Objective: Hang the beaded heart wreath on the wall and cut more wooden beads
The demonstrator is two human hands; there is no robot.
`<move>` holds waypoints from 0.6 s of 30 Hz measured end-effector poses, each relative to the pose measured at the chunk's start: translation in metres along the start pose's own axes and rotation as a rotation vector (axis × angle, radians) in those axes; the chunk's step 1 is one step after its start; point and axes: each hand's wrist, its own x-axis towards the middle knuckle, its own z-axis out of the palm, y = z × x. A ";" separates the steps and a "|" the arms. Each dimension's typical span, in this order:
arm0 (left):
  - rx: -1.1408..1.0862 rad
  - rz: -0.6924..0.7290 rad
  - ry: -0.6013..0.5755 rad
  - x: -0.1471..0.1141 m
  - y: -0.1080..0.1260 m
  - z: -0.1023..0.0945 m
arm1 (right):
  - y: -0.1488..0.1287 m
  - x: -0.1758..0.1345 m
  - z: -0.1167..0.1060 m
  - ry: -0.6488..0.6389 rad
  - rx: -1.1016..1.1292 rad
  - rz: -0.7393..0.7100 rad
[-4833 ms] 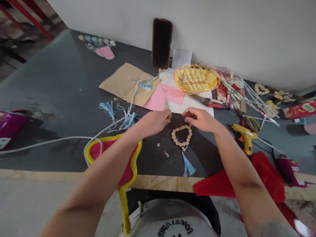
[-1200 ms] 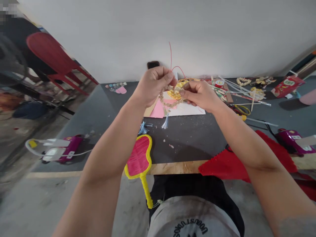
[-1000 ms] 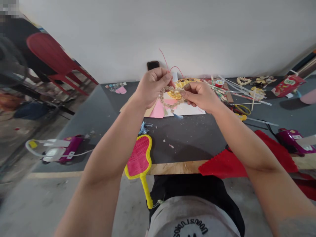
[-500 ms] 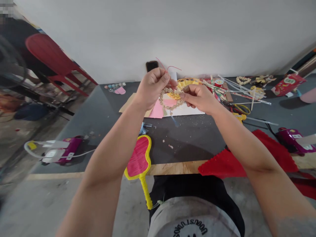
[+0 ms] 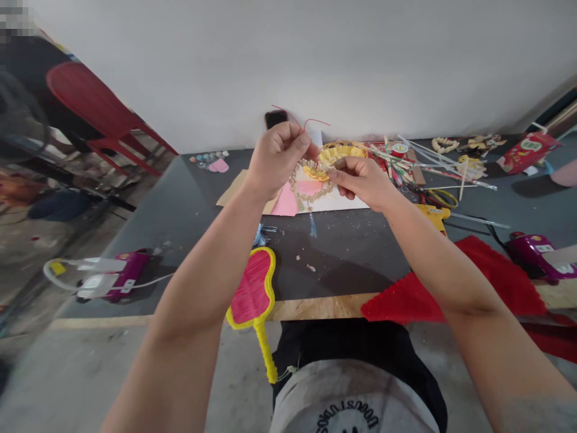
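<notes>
Above the table, both hands hold up a small beige ring ornament (image 5: 310, 197), which looks beaded or braided. My left hand (image 5: 280, 155) is closed in a pinch at its top, on a thin red cord (image 5: 317, 121) whose loose ends stick up past the fingers. With thumb and fingertips, my right hand (image 5: 360, 182) grips the ring's right side. A light blue tassel (image 5: 312, 225) dangles from the bottom of the ring. Behind it are pink paper (image 5: 285, 203) and a yellow woven piece (image 5: 345, 151). The fingers hide part of the ring's upper edge.
A pink fan with yellow edging (image 5: 252, 288) overhangs the table's front edge. Sticks (image 5: 439, 165), scissors (image 5: 439, 197) and a yellow glue gun (image 5: 433, 216) lie right. Red cloth (image 5: 478, 270) lies beneath my right arm. A phone (image 5: 276, 118) rests by the wall; a purple power strip (image 5: 130, 273) is left.
The tassel, blurred before, now hangs straighter and clearer. The loose cord ends have shifted slightly left. Both hands keep their grips in nearly the same place.
</notes>
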 end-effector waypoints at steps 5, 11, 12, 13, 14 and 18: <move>-0.013 -0.011 -0.012 0.001 0.005 0.003 | 0.004 0.005 0.000 0.023 0.054 -0.004; -0.025 0.023 -0.007 0.005 0.007 0.002 | 0.002 0.011 0.003 0.044 0.003 -0.007; -0.024 0.017 -0.004 0.005 0.008 0.001 | 0.002 0.012 0.003 0.044 -0.001 -0.016; -0.025 0.007 -0.002 0.006 0.009 0.001 | 0.003 0.012 0.003 0.040 -0.003 -0.027; -0.028 -0.003 0.001 0.007 0.010 0.001 | 0.004 0.013 0.003 0.034 -0.004 -0.037; -0.065 -0.022 0.012 0.011 0.012 -0.003 | 0.008 0.015 0.002 0.019 0.010 -0.071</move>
